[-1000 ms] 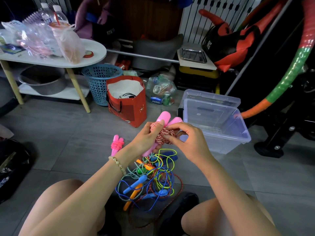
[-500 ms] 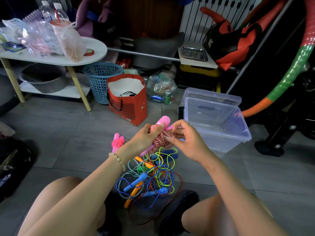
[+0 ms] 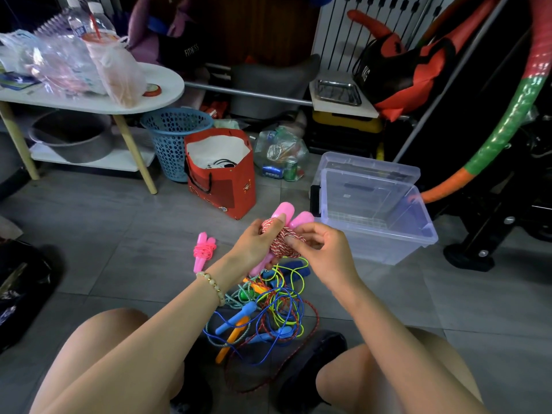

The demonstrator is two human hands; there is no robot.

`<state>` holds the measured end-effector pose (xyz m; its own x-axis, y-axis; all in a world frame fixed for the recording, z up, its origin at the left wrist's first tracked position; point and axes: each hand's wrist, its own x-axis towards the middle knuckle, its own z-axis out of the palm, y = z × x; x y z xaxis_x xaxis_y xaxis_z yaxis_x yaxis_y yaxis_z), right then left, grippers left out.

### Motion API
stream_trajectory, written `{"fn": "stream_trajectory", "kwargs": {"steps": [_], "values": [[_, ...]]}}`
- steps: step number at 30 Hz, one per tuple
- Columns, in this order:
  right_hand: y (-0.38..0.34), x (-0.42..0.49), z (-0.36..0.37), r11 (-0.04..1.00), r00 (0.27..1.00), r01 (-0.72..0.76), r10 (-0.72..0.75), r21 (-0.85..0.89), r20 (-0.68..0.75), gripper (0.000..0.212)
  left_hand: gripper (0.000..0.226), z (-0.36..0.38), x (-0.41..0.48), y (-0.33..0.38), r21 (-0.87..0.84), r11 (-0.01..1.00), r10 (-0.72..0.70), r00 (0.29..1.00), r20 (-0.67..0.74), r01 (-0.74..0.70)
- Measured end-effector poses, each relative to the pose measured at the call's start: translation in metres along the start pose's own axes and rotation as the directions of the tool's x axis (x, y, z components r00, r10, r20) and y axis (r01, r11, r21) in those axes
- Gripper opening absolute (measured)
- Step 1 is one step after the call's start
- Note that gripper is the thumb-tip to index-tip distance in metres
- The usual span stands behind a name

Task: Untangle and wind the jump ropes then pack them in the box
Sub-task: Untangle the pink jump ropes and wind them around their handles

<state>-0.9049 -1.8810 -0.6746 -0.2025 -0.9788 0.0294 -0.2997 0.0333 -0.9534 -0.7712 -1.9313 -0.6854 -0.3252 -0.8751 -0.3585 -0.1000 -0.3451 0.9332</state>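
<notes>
Red-and-white jump rope (image 3: 280,246) is coiled around its pink handles (image 3: 286,211) and held up over the floor. The left grip (image 3: 254,246) clasps the bundle with its thumb on the coils; the right grip (image 3: 325,252) pinches the cord at its side. A clear box (image 3: 388,249) stands open just beyond, and a tangle of ropes (image 3: 268,312) lies on the floor beneath the hands

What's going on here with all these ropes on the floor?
Someone seated is winding a red-and-white jump rope around its pink handles: the left hand holds the bundle, the right hand pinches the cord. One wound pink rope lies on the floor, a tangle of others waits below the hands, and the clear box stands open.
</notes>
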Motion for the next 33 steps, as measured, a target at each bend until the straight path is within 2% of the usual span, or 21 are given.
{"fn": "stream_trajectory", "kwargs": {"steps": [2,5,8,10,14,16,18,20,22,25,28,30,33], "values": [[0.002,0.000,0.001,0.999,0.999,-0.037,0.037,0.012,0.001,0.013,0.044,-0.001,0.001,-0.002,0.028,0.999,0.026,0.999,-0.039,-0.025],[0.002,0.003,0.002,0.998,0.998,-0.018,0.015,-0.055,-0.057,0.012,0.041,0.000,0.003,-0.003,0.029,0.999,0.041,0.996,-0.078,-0.039],[0.000,0.004,0.006,0.992,0.992,0.071,-0.082,-0.106,-0.100,0.009,0.041,0.001,0.007,-0.002,0.002,0.999,0.037,0.994,-0.106,-0.037],[0.000,0.003,0.010,0.967,0.979,0.139,-0.166,-0.212,-0.119,0.010,0.046,0.002,0.010,-0.003,-0.034,0.999,0.002,0.995,-0.100,-0.005],[0.001,0.001,0.016,0.832,0.930,0.278,-0.358,-0.481,-0.082,0.015,0.050,0.007,0.011,-0.002,-0.154,0.988,-0.046,0.995,-0.084,0.033],[-0.002,0.001,0.020,0.815,0.921,0.291,-0.381,-0.501,-0.084,0.014,0.051,0.007,0.011,0.001,-0.161,0.986,-0.048,0.994,-0.093,0.033],[-0.004,0.000,0.020,0.896,0.932,0.255,-0.328,-0.363,-0.154,0.007,0.058,0.007,0.006,0.004,-0.108,0.994,-0.040,0.996,-0.079,0.032],[-0.007,0.002,0.015,0.967,0.955,0.201,-0.229,-0.159,-0.187,0.014,0.054,0.005,0.000,0.008,-0.048,0.999,-0.022,0.998,-0.055,0.020],[-0.009,0.004,0.008,0.991,0.978,0.133,-0.130,0.010,-0.164,0.016,0.048,0.000,-0.004,0.013,0.016,1.000,0.012,0.999,-0.032,-0.011],[-0.012,0.003,0.004,0.976,0.999,0.011,-0.002,0.219,-0.041,0.014,0.046,-0.004,-0.005,0.015,0.093,0.991,0.098,0.995,-0.033,-0.095],[-0.010,-0.001,0.008,0.980,1.000,-0.002,-0.001,0.198,0.012,0.015,0.044,-0.003,-0.005,0.012,0.086,0.992,0.103,0.991,-0.081,-0.096],[-0.012,-0.001,0.010,0.981,1.000,0.019,-0.015,0.192,-0.020,0.023,0.044,-0.002,-0.004,0.012,0.030,0.997,0.074,0.995,-0.061,-0.073],[-0.015,0.001,0.010,0.977,0.993,-0.004,0.029,0.214,-0.117,0.024,0.043,0.000,-0.004,0.011,-0.031,0.998,0.061,0.997,-0.039,-0.062]]}}
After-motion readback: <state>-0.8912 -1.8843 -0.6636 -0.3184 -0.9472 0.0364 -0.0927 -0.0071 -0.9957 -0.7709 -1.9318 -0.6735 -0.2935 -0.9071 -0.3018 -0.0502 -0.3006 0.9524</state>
